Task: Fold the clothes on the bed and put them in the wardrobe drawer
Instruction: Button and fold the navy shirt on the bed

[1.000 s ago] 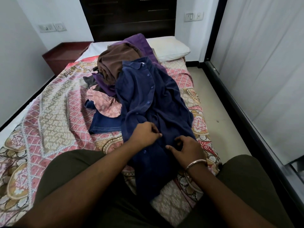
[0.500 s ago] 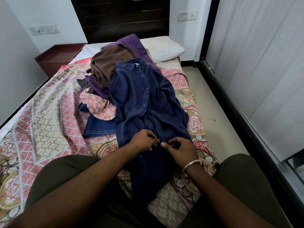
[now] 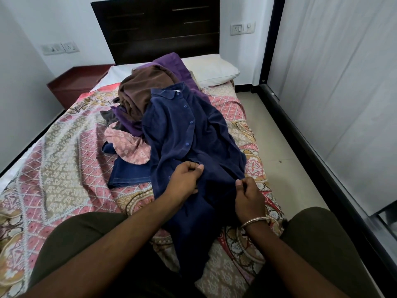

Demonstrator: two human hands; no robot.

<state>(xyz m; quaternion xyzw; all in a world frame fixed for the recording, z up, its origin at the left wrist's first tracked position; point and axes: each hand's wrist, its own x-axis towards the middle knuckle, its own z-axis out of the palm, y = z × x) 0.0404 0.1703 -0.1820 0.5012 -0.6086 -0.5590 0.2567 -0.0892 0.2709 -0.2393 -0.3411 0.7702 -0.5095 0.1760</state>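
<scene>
A navy button-up shirt [image 3: 182, 134] lies lengthwise on the patterned bedspread [image 3: 55, 160], collar at the far end, over a heap of clothes. My left hand [image 3: 185, 176] pinches the shirt's fabric near the button line, fingers curled. My right hand [image 3: 249, 195], with a metal bangle at the wrist, grips the shirt's right side lower down. The heap holds a brown garment [image 3: 141, 87], a purple one [image 3: 171, 63], a pink patterned piece [image 3: 126, 145] and folded blue jeans [image 3: 126, 173].
A white pillow [image 3: 212, 69] lies at the dark headboard [image 3: 159, 26]. A red-brown bedside unit [image 3: 75, 82] stands at the left. Tiled floor [image 3: 285, 160] runs along the bed's right side beside pale curtains [image 3: 343, 82]. My knees in dark trousers sit at the bed's near end.
My hands have moved apart on the navy shirt: the left went slightly up, the right shifted right and down. The camera tilted up a little, showing more headboard.
</scene>
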